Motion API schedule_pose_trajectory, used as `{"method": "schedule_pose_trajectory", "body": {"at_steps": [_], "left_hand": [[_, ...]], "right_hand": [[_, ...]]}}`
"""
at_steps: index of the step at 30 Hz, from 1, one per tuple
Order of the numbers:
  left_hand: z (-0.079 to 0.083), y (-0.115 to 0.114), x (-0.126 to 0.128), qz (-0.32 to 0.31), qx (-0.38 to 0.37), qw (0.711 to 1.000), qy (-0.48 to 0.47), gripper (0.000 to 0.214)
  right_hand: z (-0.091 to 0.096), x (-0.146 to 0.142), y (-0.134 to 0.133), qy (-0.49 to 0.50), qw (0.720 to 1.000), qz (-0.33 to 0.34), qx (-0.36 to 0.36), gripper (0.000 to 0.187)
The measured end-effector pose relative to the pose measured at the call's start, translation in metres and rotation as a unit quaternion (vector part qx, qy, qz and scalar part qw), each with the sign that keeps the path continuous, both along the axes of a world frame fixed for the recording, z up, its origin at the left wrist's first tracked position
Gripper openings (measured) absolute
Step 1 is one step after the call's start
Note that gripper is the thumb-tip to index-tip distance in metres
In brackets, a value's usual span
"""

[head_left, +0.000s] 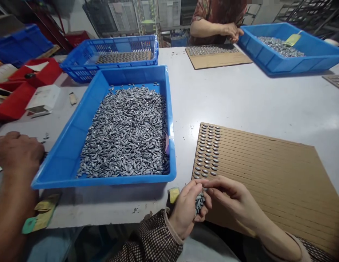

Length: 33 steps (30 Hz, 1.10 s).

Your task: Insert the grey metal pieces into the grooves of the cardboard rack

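Observation:
My left hand [189, 205] is closed around a handful of small grey spindle-shaped metal pieces [200, 202], which show between thumb and fingers. Close against it, my right hand [232, 198] has its thumb and fingertips pinched together; what lies between them is too small to tell. Both hands are over the near left corner of a grooved cardboard sheet [267, 174]. On the sheet's left side, several short rows of the same pieces [208, 149] lie in the grooves. A blue tray [171, 153] heaped with loose pieces [131, 131] stands to the left.
At the far side, a person's hands [231, 32] are over another cardboard sheet [213, 62], beside a second blue tray [278, 65]. Another person's hand [19, 149] rests at the left edge. A blue basket [109, 42] and red bins [15, 100] stand at the back left.

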State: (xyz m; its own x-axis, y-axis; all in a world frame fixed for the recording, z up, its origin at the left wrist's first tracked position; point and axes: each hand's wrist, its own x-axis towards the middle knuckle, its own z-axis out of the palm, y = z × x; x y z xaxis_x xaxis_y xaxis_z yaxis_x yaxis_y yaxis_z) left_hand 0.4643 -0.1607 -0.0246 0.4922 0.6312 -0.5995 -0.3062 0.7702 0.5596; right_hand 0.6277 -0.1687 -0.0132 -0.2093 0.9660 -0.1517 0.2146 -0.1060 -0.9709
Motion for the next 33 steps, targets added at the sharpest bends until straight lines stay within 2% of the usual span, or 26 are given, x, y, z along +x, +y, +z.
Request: {"method": "schedule_pose_trajectory", "body": {"at_steps": [4,8,13,19,21,23,25,28,30,33], "left_hand": [[0.001,0.001,0.001,0.002,-0.003,1.0,0.021,0.027],[0.003,0.001,0.002,-0.003,0.0,0.999,0.038,0.031],[0.004,0.001,0.002,-0.005,0.013,0.999,0.051,0.036],[0.003,-0.002,0.004,-0.002,0.028,0.997,0.068,0.035],[0.003,-0.002,0.004,-0.002,0.029,0.997,0.072,0.034],[0.003,-0.001,0.003,0.012,0.021,0.998,0.065,0.031],[0.004,0.002,0.001,0.042,0.003,0.998,0.039,0.029],[0.005,0.005,-0.002,0.071,-0.014,0.997,0.003,0.032],[0.006,0.005,-0.002,0.061,-0.018,0.998,0.002,0.031],[0.008,0.002,-0.001,0.057,-0.02,0.998,0.011,0.023]], "right_hand": [[0.0,0.002,-0.007,-0.01,0.998,-0.046,0.043,0.016],[0.001,0.005,-0.015,-0.031,0.997,-0.031,0.062,0.015],[0.0,0.009,-0.021,-0.043,0.999,-0.005,0.021,0.017],[0.005,0.007,-0.023,0.024,0.999,-0.009,-0.037,0.018],[0.004,0.008,-0.023,0.0,1.0,-0.017,-0.009,0.017],[-0.001,0.012,-0.021,-0.063,0.995,-0.04,0.06,0.015],[-0.011,0.016,-0.018,-0.152,0.974,-0.067,0.155,0.013],[-0.031,0.022,-0.012,-0.29,0.912,-0.068,0.283,0.018],[-0.043,0.025,-0.009,-0.357,0.874,-0.043,0.327,0.024],[-0.053,0.026,-0.007,-0.408,0.845,-0.013,0.346,0.028]]}}
